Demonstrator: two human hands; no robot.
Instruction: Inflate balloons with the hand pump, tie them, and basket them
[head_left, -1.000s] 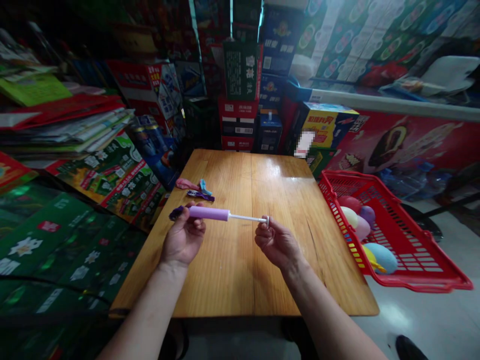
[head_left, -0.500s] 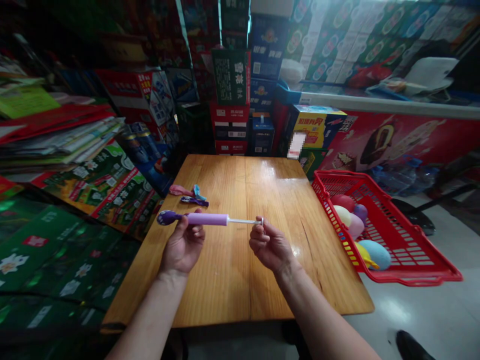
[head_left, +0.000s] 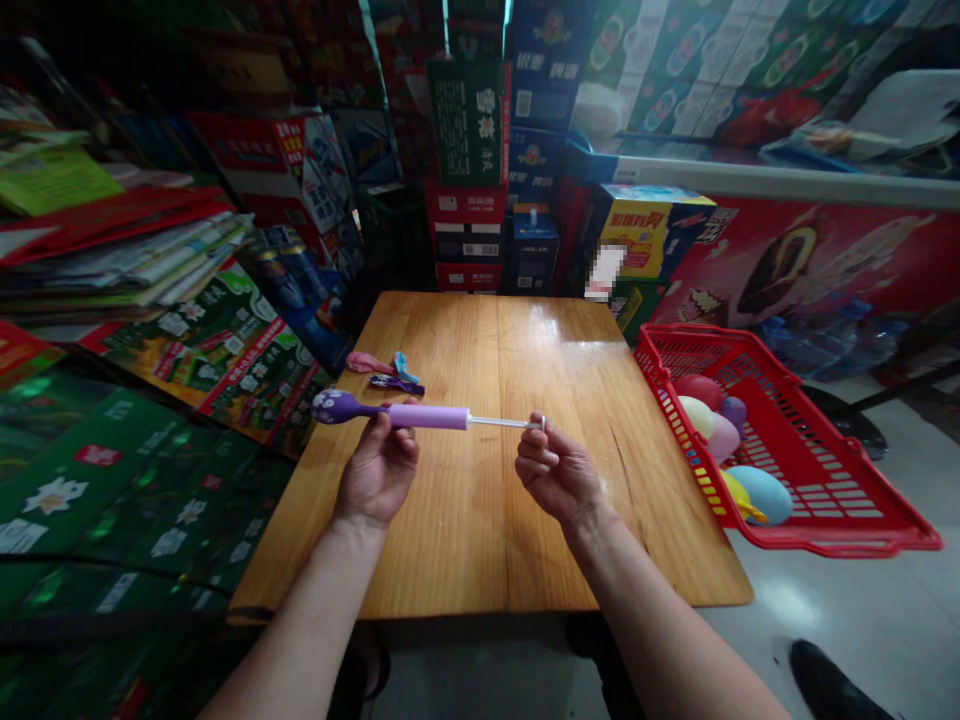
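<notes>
A light purple balloon pump is held level above the wooden table. My left hand is closed around its left end, thumb on top, where the neck of a dark purple balloon with white prints fits on. That balloon is slightly swollen at its far end. At the other side, my right hand pinches the end of the pump's white rod, which is drawn well out. Behind the pump lie a limp pink balloon, a light blue balloon and another dark purple balloon.
The wooden table spans the middle. A red basket at its right holds several inflated balloons, including a light blue one. Green cartons and stacked papers crowd the left; boxes rise behind.
The balloon on the pump has grown a little larger and longer. The pump's rod remains drawn out, in the same grip. The whole view has shifted slightly.
</notes>
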